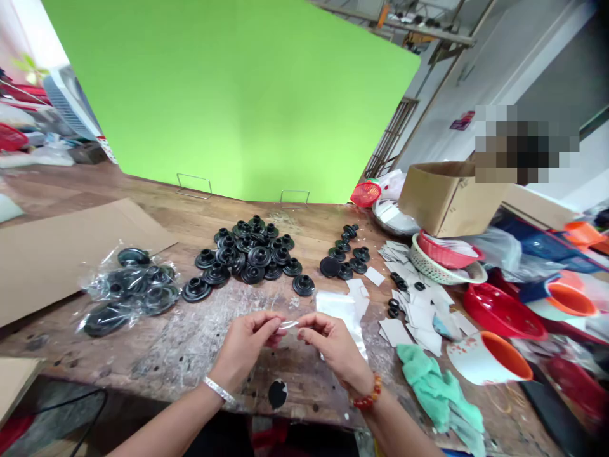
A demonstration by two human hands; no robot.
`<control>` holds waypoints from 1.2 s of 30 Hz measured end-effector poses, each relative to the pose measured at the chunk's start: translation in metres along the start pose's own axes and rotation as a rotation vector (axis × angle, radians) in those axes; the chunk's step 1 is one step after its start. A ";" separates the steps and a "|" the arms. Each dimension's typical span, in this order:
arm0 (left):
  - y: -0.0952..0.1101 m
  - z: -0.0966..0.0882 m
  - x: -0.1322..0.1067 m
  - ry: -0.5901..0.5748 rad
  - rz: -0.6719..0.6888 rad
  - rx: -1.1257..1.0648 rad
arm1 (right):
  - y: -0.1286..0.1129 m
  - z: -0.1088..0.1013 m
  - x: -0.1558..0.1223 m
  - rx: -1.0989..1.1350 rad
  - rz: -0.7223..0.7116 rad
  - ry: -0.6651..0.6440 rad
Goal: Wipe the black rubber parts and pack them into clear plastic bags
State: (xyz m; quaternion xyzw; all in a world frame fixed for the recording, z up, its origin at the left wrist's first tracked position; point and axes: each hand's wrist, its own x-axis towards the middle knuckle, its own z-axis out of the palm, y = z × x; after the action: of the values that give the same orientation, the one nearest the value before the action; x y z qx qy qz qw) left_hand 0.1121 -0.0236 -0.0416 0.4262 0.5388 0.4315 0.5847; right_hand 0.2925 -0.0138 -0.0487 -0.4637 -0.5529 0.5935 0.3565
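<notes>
My left hand (250,343) pinches a small clear plastic piece (288,324) between thumb and fingers, seen almost edge-on; it looks like a thin bag. The fingertips of my right hand (335,346) are closed at the other end of it. Just behind my right hand lies a stack of clear plastic bags (333,304). Beyond both hands is a heap of black round ribbed parts (252,251), each with a raised hub. A smaller group of black parts (345,270) sits to the right of it.
Bagged black parts (133,289) lie at left by a cardboard sheet (71,254). At right are white cards (423,317), a green cloth (440,387), a white-and-orange container (485,358), baskets (447,260) and a cardboard box (442,197). A green panel (238,95) stands behind. Someone's blurred head shows at right.
</notes>
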 end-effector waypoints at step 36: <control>-0.004 -0.037 -0.001 -0.132 0.503 0.645 | -0.035 0.021 0.074 -0.184 -0.213 0.104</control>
State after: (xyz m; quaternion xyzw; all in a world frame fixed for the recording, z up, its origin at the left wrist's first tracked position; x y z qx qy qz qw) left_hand 0.0758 -0.0244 -0.0477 0.7327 0.4866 0.3418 0.3310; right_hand 0.2459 0.0536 -0.0272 -0.4634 -0.6315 0.4744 0.4017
